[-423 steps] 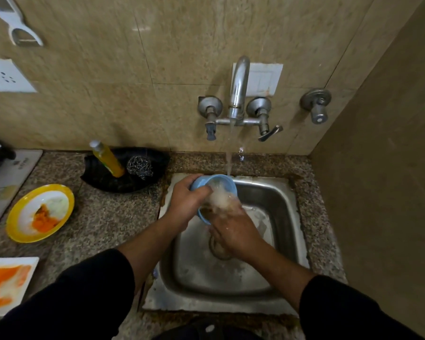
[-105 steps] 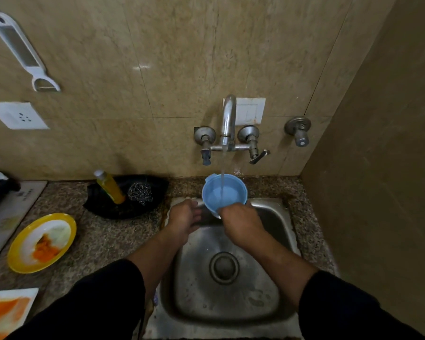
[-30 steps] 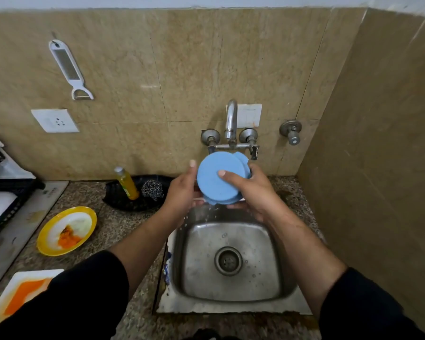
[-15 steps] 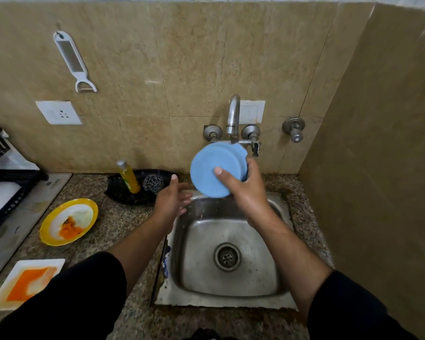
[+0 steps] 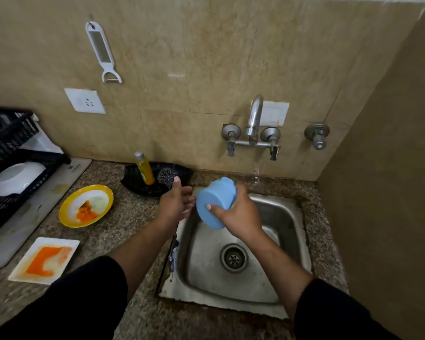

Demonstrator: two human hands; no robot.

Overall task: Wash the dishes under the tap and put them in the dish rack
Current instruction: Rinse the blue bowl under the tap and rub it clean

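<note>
My right hand (image 5: pixel 239 218) grips a blue bowl (image 5: pixel 215 203), tipped with its base toward me, above the left back corner of the steel sink (image 5: pixel 290 231). Just left of the bowl, my left hand (image 5: pixel 174 204) is open with its fingers apart and holds nothing. The tap (image 5: pixel 254 119) on the wall shows no stream. A dirty yellow plate (image 5: pixel 86 204) and a dirty white square plate (image 5: pixel 44 260), both smeared orange, lie on the counter at left. The black dish rack (image 5: pixel 8 148) stands at the far left and holds a white bowl (image 5: pixel 17 177).
A yellow soap bottle (image 5: pixel 144 168) and a steel scrubber (image 5: pixel 166 176) sit in a black tray (image 5: pixel 133 180) behind my left hand. A wall rises close to the right of the sink. A white peeler (image 5: pixel 101 50) and a socket (image 5: pixel 85 100) are on the back wall.
My right hand has lowered the blue bowl from in front of the tap and shifted it left. My left hand stays open beside it. The view has swung left, showing more of the rack.
</note>
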